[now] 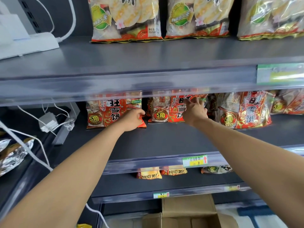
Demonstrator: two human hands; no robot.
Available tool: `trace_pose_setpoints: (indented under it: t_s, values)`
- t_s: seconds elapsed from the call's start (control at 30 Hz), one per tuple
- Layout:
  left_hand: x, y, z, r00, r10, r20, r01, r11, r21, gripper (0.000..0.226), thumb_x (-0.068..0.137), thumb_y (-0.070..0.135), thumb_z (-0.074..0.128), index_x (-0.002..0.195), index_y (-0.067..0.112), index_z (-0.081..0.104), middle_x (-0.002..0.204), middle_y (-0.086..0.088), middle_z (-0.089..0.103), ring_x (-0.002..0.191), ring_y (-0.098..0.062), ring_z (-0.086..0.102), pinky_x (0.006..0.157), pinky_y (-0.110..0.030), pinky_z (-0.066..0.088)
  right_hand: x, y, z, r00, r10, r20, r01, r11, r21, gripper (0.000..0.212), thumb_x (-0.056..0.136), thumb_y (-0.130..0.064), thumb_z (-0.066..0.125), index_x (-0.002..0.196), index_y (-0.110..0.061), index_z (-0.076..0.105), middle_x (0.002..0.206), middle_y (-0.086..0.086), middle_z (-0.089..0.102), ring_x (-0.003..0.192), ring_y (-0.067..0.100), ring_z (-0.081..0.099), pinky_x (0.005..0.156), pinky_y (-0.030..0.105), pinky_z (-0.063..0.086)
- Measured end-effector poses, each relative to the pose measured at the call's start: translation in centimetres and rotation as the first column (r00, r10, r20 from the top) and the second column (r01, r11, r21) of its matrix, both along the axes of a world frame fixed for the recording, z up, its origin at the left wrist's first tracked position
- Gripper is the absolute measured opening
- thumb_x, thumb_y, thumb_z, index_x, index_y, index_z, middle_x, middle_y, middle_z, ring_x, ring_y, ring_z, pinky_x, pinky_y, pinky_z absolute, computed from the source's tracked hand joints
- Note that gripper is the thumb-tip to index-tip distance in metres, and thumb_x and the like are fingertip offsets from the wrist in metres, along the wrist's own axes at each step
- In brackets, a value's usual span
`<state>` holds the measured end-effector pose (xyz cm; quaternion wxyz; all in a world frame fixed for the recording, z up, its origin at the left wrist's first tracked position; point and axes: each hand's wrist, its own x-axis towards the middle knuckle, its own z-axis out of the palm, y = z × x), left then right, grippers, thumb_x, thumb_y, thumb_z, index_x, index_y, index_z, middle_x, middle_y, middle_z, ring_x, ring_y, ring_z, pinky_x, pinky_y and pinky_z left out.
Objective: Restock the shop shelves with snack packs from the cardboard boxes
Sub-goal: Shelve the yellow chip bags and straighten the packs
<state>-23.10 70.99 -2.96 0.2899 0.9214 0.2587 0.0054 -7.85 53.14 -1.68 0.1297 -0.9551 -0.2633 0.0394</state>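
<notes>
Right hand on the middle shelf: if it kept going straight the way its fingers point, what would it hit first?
The middle red snack pack: the right hand points straight fingers into the middle shelf at the pack's upper front and seems to touch it, though depth is unclear.

The scene is lit brightly and evenly. Glare is seen on the clear shelf-edge strip [115, 86] and the upper packs [125, 18]. Shelf lines are bowed by wide-angle distortion, and the right edge is blurred.

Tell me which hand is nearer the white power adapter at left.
Left. The left hand grips a pack right of the adapter; the right hand is farther right.
</notes>
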Motion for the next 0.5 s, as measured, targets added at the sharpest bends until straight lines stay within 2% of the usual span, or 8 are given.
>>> trace_pose_setpoints:
  t_s: [0.07,0.13,0.17,0.27,0.33,0.4,0.47,0.5]
  values:
    - [1.6,-1.1,0.8,0.997,-0.035,0.064,0.038,0.999,-0.038,0.053,0.093,0.002,0.049,0.142,0.022,0.041,0.136,-0.012,0.047,0.117,-0.027,0.052,0.087,-0.027,0.04,0.6,-0.1,0.5,1.0,-0.01,-0.012,0.01,1.0,-0.006,0.066,0.085,-0.004,0.047,0.143,-0.031,0.034,0.153,0.01,0.015,0.142,0.037,0.013,0.11,0.05,0.027]
    - [3.0,-2.2,1.3,0.993,-0.057,0.104,0.066,0.995,-0.079,0.065,0.092,0.002,0.051,0.147,0.029,0.03,0.147,-0.011,0.036,0.117,-0.031,0.052,0.088,-0.029,0.043,1.3,-0.1,1.0,1.0,0.011,-0.022,-0.012,1.0,-0.017,0.067,0.087,-0.006,0.046,0.146,-0.033,0.03,0.157,0.007,0.008,0.145,0.035,0.005,0.113,0.051,0.024]
    - [3.6,-2.6,1.5,0.992,-0.061,0.107,0.068,0.995,-0.069,0.067,0.092,0.004,0.052,0.148,0.03,0.027,0.148,-0.01,0.034,0.115,-0.033,0.052,0.087,-0.031,0.045,1.8,-0.1,1.3,1.0,0.017,-0.024,-0.018,1.0,-0.015,0.067,0.087,-0.005,0.045,0.146,-0.032,0.03,0.158,0.006,0.008,0.146,0.034,0.003,0.115,0.051,0.022]
    - [4.9,-2.8,1.5,0.994,-0.018,0.105,0.024,0.998,-0.058,0.069,0.091,0.011,0.056,0.15,0.024,0.021,0.152,-0.009,0.029,0.133,-0.031,0.039,0.107,-0.036,0.038,2.5,-0.3,2.4,0.999,0.007,-0.044,-0.007,1.0,-0.01,0.061,0.088,-0.003,0.043,0.145,-0.023,0.035,0.157,0.009,0.016,0.148,0.03,0.002,0.118,0.047,0.015]
    - [5.3,-2.9,1.5,0.995,0.033,0.099,-0.022,0.995,-0.102,0.074,0.092,0.014,0.057,0.151,0.021,0.012,0.154,-0.008,0.03,0.137,-0.028,0.036,0.111,-0.035,0.033,2.6,-0.5,2.6,0.999,0.007,-0.047,-0.007,1.0,0.004,0.057,0.089,-0.003,0.043,0.142,-0.021,0.038,0.155,0.01,0.02,0.147,0.029,0.004,0.118,0.046,0.014]
    - [5.5,-3.1,1.4,0.993,0.06,0.106,-0.046,0.99,-0.131,0.074,0.094,0.012,0.055,0.152,0.02,0.009,0.15,-0.008,0.035,0.125,-0.026,0.05,0.1,-0.03,0.042,2.4,-0.5,2.1,0.999,0.028,-0.035,-0.028,0.999,0.019,0.059,0.087,-0.003,0.045,0.141,-0.025,0.039,0.154,0.007,0.021,0.147,0.029,0.005,0.116,0.045,0.018]
    - [5.3,-3.3,1.2,0.993,0.057,0.099,-0.043,0.989,-0.143,0.073,0.094,0.006,0.052,0.151,0.022,0.01,0.139,-0.006,0.041,0.088,-0.017,0.062,0.07,-0.018,0.048,2.1,-0.3,1.4,0.998,0.051,-0.031,-0.05,0.998,0.025,0.065,0.085,-0.002,0.045,0.142,-0.031,0.036,0.155,0.002,0.015,0.146,0.029,0.005,0.114,0.046,0.02]
    - [5.3,-3.3,1.2,0.994,0.054,0.097,-0.04,0.99,-0.136,0.074,0.093,0.005,0.052,0.151,0.023,0.01,0.135,-0.005,0.042,0.08,-0.016,0.06,0.063,-0.017,0.046,2.0,-0.3,1.1,0.998,0.057,-0.034,-0.057,0.998,0.024,0.067,0.085,-0.003,0.046,0.143,-0.032,0.034,0.155,0.001,0.013,0.145,0.029,0.007,0.114,0.047,0.021]
